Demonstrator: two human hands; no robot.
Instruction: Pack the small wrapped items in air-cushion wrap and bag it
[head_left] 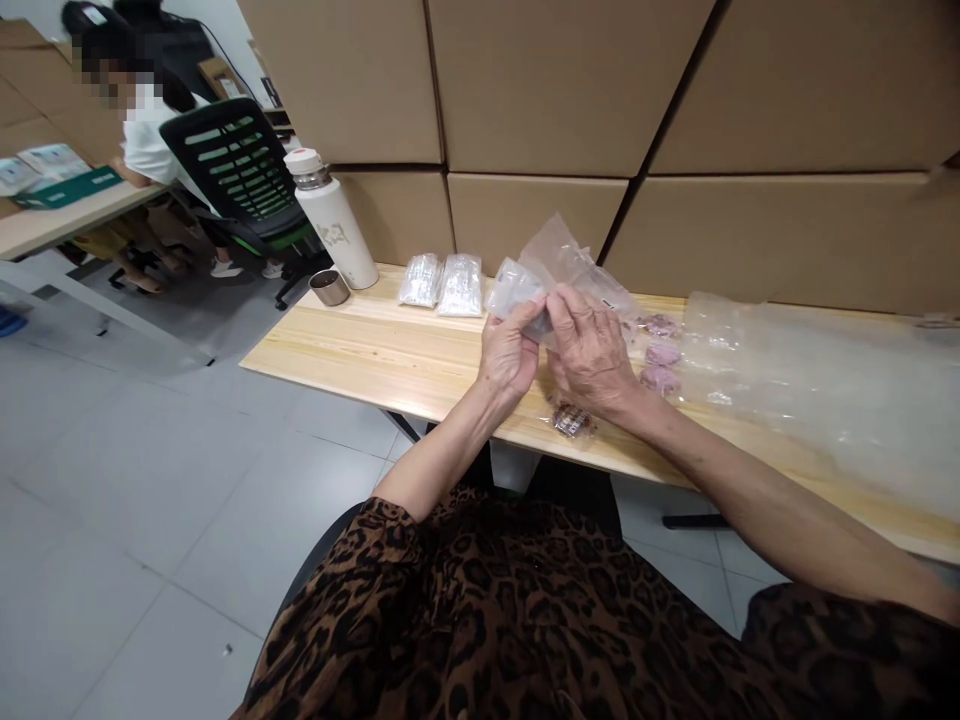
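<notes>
Pale wood table [360,350], cardboard boxes [555,90] behind, grey tiled floor [112,480], fingers [525,315] pinching clear bag [559,262]

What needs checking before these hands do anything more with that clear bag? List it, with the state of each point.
1. Both hands on the clear plastic bag: ok; left hand and right hand pinch it above the wooden table.
2. Bag's contents: cannot tell; the film is too glary.
3. Two filled packets lie apart from the hands: ok.
4. Purple pieces lie right beside the right hand: not ok, easy to brush.
5. Small brown packet sits under the right wrist: not ok, partly hidden.
6. White bottle and metal cup stand well off at the table's corner: ok.
</notes>
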